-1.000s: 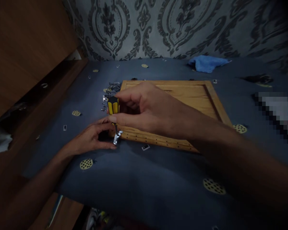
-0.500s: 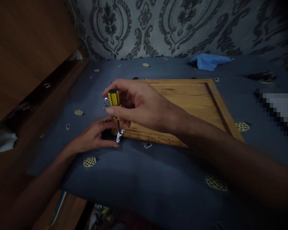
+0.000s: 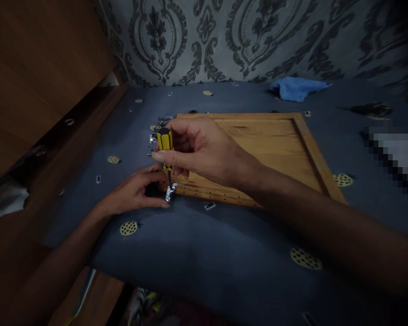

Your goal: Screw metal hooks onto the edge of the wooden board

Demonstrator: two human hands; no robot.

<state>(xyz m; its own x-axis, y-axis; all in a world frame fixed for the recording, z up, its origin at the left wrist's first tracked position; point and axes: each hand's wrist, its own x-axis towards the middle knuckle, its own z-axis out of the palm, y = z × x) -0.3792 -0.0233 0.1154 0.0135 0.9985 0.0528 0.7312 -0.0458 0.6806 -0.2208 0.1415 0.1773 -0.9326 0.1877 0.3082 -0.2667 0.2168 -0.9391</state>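
My right hand [image 3: 204, 147] is closed around the yellow and black handle of a screwdriver [image 3: 165, 140]. The tool stands nearly upright, its tip down on a small shiny metal clasp [image 3: 170, 192]. That clasp sits at the near left corner of a shallow wooden tray-like box [image 3: 221, 197], whose near edge has a row of small dark holes. My left hand [image 3: 134, 192] grips at this corner, thumb against the clasp's lower end and fingers curled behind it, partly hidden. Beyond the screwdriver, small metal hardware pieces [image 3: 152, 139] lie left of the box.
Everything rests on a dark blue cloth [image 3: 197, 253] printed with pineapples. A blue rag [image 3: 297, 88] lies at the back right, near a dark object [image 3: 370, 108]. Brown wooden furniture [image 3: 37, 81] borders the left side, and a patterned wall rises behind.
My right hand's fingers have shifted on the screwdriver handle, the index finger drawing back to the right, so more hardware shows behind. The left hand stays at the clasp.
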